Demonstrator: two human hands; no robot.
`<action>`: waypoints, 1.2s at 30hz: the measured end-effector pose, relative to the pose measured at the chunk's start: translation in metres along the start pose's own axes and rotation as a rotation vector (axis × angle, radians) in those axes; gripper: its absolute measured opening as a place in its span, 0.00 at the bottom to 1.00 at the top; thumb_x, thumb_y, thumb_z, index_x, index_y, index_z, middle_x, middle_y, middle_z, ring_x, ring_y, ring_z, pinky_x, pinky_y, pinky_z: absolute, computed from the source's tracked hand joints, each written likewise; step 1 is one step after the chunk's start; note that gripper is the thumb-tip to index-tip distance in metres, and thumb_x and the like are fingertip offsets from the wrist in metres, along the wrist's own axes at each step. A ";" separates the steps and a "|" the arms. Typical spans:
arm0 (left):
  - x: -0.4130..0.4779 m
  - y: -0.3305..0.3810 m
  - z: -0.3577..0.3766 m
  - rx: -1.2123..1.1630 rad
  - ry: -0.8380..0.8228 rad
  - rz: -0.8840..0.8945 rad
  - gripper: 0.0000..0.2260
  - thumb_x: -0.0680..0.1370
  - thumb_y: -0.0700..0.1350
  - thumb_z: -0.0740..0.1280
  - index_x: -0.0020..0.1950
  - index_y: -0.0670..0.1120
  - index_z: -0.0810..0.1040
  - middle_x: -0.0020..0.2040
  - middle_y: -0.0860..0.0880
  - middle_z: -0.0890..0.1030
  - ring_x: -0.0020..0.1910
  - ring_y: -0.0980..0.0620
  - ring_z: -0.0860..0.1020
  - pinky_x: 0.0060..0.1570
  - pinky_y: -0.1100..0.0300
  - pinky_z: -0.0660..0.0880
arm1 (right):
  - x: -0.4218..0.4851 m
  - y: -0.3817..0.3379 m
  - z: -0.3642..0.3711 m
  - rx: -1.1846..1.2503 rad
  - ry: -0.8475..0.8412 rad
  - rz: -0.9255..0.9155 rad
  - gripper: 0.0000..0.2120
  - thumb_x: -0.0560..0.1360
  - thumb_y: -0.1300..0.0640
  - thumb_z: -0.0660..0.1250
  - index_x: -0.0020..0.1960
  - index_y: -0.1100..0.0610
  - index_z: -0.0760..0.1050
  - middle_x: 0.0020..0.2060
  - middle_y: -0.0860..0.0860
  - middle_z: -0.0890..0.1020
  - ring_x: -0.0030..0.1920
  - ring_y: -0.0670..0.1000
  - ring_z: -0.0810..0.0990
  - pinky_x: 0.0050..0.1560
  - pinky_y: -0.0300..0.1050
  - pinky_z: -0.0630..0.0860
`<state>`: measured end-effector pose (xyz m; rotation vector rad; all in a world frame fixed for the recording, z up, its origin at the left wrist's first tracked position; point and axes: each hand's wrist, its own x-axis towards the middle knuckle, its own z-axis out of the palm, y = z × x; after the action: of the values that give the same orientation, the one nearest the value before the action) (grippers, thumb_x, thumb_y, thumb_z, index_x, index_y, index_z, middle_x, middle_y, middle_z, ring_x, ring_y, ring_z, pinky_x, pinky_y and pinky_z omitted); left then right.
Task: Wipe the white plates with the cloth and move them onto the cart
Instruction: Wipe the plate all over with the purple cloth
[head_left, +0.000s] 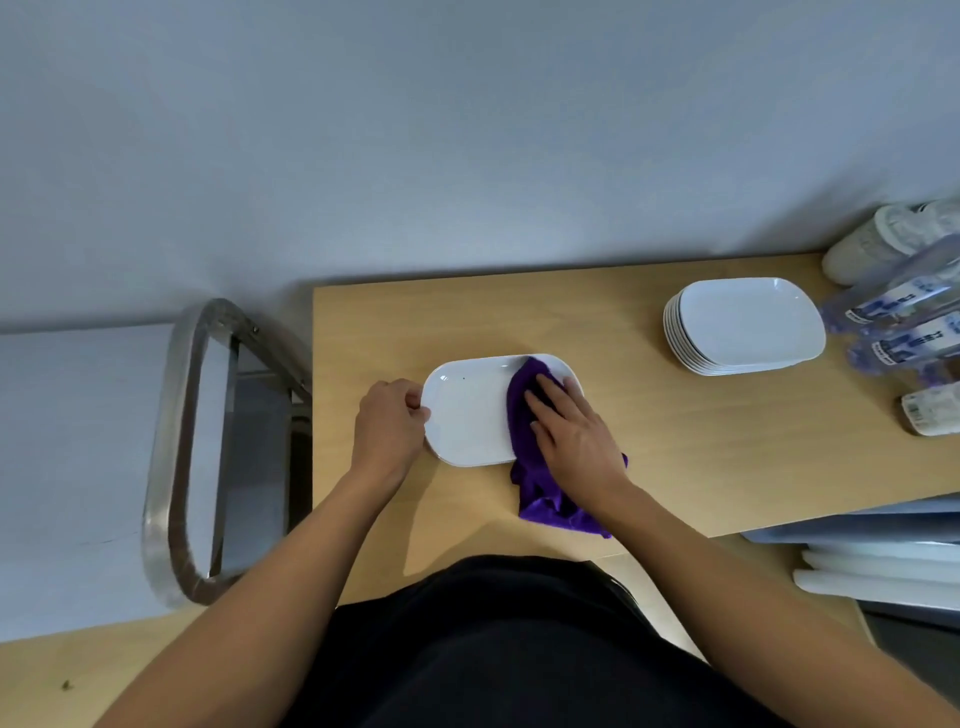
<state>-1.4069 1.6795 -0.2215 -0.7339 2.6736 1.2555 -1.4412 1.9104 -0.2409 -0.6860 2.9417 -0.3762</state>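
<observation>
My left hand (389, 423) pinches the plate (467, 415) rim, my right hand (576, 436) presses the cloth (522, 400) flat on it; stack (748, 322) right of it awaits, cart (176, 441) left.

Table (727, 457): one. White plates: one lone plate (467, 421) lying apart, and one stack of plates (748, 325) showing some seven or eight rims; the exact figure cannot be confirmed. Purple cloth (540, 499): one. Hands: two, the left hand (387, 431) and the right hand (576, 441). Metal cart (163, 441): one. Wrapped bottles (904, 322) at the right edge: at least three labels show, the total is not countable as the frame cuts them off. Small bottle (930, 413) lying separately: one.
</observation>
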 end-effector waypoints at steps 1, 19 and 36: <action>0.000 0.002 -0.001 -0.017 -0.008 0.001 0.08 0.76 0.36 0.68 0.53 0.43 0.83 0.47 0.51 0.81 0.46 0.53 0.78 0.46 0.60 0.72 | 0.006 -0.003 0.000 -0.040 -0.045 0.028 0.22 0.79 0.61 0.61 0.73 0.58 0.68 0.74 0.55 0.67 0.75 0.62 0.61 0.66 0.57 0.72; -0.001 -0.003 0.000 -0.097 -0.025 0.105 0.11 0.76 0.32 0.64 0.48 0.41 0.85 0.38 0.46 0.83 0.39 0.53 0.76 0.37 0.73 0.69 | 0.027 -0.070 0.020 0.291 -0.153 -0.181 0.23 0.77 0.69 0.58 0.71 0.57 0.72 0.71 0.50 0.72 0.75 0.53 0.62 0.75 0.46 0.60; 0.001 0.008 0.004 0.005 0.032 -0.060 0.08 0.75 0.39 0.68 0.37 0.39 0.83 0.36 0.44 0.82 0.39 0.44 0.80 0.43 0.50 0.79 | 0.002 -0.060 0.002 0.419 -0.188 -0.263 0.22 0.73 0.74 0.58 0.60 0.59 0.81 0.60 0.51 0.82 0.65 0.52 0.73 0.67 0.37 0.63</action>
<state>-1.4120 1.6866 -0.2183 -0.8346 2.6569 1.2328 -1.4170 1.8574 -0.2278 -0.9794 2.4820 -0.8662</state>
